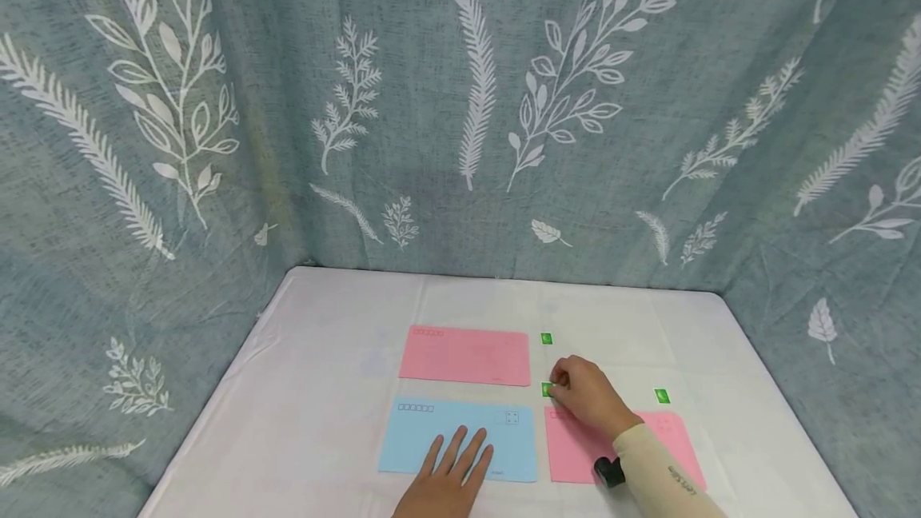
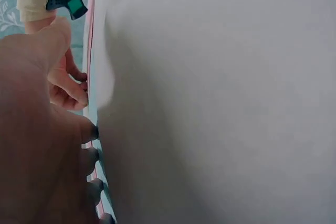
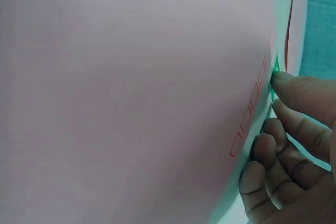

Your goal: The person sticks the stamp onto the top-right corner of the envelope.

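Note:
My left hand (image 1: 449, 474) lies flat with spread fingers on the blue envelope (image 1: 413, 442), whose stamp square shows at its upper right. Just beyond the upper left corner of the near pink envelope (image 1: 576, 454), my right hand (image 1: 588, 398) pinches the edge of a small green stamp (image 1: 547, 389). The right wrist view has the thumb (image 3: 296, 88) on that stamp and the forefinger close beside it, the other fingers curled in. Part of the stamp is hidden by the fingertips. The right forearm covers part of the near pink envelope.
Another pink envelope (image 1: 464, 354) lies behind the blue one. One green stamp (image 1: 547, 338) sits to its right, and a second loose stamp (image 1: 662, 396) lies beyond the near pink envelope. A patterned curtain (image 1: 432, 102) encloses the white table (image 1: 324, 358) at the back and sides.

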A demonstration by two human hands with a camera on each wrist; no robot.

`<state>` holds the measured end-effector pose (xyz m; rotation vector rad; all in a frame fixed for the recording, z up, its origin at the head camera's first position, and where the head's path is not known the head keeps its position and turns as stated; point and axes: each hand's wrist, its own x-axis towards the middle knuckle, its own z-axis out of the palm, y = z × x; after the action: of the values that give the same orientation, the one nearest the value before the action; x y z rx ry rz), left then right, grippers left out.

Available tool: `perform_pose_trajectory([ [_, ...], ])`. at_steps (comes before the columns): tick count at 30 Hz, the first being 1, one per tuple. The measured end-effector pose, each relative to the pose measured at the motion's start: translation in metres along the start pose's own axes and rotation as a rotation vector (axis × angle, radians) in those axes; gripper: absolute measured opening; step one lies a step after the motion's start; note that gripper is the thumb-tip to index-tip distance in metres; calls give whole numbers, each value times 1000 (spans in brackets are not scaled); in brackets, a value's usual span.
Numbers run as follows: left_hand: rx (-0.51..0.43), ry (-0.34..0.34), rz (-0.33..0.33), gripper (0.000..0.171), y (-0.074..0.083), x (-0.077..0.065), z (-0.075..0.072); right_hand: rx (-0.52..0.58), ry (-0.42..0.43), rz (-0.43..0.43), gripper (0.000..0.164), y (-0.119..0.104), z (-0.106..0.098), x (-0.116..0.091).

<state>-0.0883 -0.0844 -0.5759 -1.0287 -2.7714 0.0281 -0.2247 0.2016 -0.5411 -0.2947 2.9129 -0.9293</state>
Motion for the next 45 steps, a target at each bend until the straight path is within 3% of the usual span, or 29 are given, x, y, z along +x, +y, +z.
perform_pose_trajectory([
  [5, -17, -35, 8, 100, -2, 2, -5, 14, -16, 13, 17, -1, -1, 1],
  [12, -67, -79, 25, 102, -5, 7, -11, 68, 28, 25, 19, 0, -1, 2],
  [24, -61, -86, 8, 102, -5, 7, -14, 98, 27, 45, 15, 2, -3, 6],
  [45, -30, -15, 12, 99, -4, 6, -6, 102, 3, 60, 12, 2, -6, 7],
])
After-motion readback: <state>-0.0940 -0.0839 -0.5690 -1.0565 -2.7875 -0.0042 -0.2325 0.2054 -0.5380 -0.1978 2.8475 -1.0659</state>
